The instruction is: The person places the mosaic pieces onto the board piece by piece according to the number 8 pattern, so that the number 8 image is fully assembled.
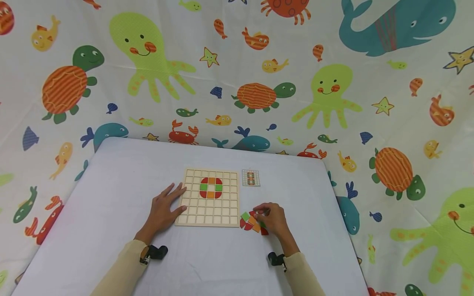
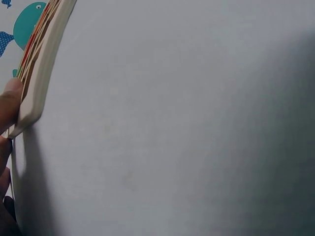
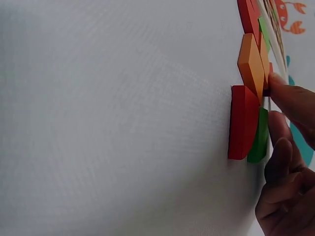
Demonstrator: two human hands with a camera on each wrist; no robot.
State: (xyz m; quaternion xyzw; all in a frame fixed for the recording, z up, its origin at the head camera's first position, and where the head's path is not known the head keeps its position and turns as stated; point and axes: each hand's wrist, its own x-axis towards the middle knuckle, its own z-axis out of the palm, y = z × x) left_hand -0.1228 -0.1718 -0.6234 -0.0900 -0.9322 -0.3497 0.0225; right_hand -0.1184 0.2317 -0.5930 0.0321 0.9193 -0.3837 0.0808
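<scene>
In the head view a square wooden grid board (image 1: 212,221) lies on the white table, with red, orange and green tiles (image 1: 211,181) set in a ring on it. My left hand (image 1: 163,209) rests at the board's left edge, fingers spread; in the left wrist view its thumb (image 2: 11,103) touches the board's rim. My right hand (image 1: 273,218) is over a loose pile of tiles (image 1: 253,222) right of the board. Its thumb and fingertip pinch a red tile, mostly hidden by the fingers. Near them in the right wrist view lie a red tile (image 3: 242,123), a green tile (image 3: 258,137) and an orange tile (image 3: 251,64).
A small pattern card (image 1: 251,178) with a printed grid lies to the right of the board's upper part. Behind the white table (image 1: 129,164) hangs a cloth (image 1: 229,135) printed with sea animals. Each wrist wears a small black camera (image 1: 157,252).
</scene>
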